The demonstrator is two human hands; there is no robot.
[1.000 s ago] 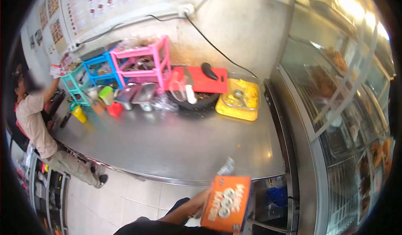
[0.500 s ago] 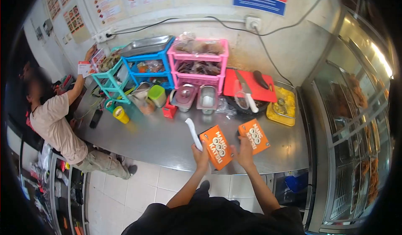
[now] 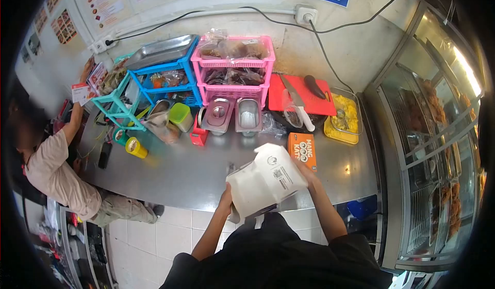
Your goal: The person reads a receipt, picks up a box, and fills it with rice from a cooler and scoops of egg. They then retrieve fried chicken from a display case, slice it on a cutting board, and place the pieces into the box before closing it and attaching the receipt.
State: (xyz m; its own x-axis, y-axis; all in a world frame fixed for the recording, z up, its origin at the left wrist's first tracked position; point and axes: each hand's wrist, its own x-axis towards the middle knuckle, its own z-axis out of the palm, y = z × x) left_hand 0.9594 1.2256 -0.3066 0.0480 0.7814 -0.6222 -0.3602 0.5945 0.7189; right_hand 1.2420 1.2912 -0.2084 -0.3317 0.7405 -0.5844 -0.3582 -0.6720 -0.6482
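Note:
Both hands hold a takeaway food box point(image 3: 267, 178), tilted above the counter's front edge with its white side and raised flap showing. Small print and a square code mark the flap. My left hand point(image 3: 225, 200) grips the box by its left edge. On the opposite edge is my right hand point(image 3: 305, 175), its fingers partly hidden behind the cardboard. Just beyond the right hand, an orange takeaway box point(image 3: 302, 150) with white lettering stands on the steel counter point(image 3: 191, 173).
Behind the boxes are a red cutting board point(image 3: 319, 106) with a knife point(image 3: 297, 103), a yellow-filled tray point(image 3: 344, 119), lidded metal containers and a pink basket rack point(image 3: 232, 90). A glass display cabinet point(image 3: 428, 150) flanks the right side. Another person point(image 3: 64, 173) stands at the left.
The box in my left hand has turned and opened, showing its white side instead of orange. My right hand has left the other orange box and taken hold of this one.

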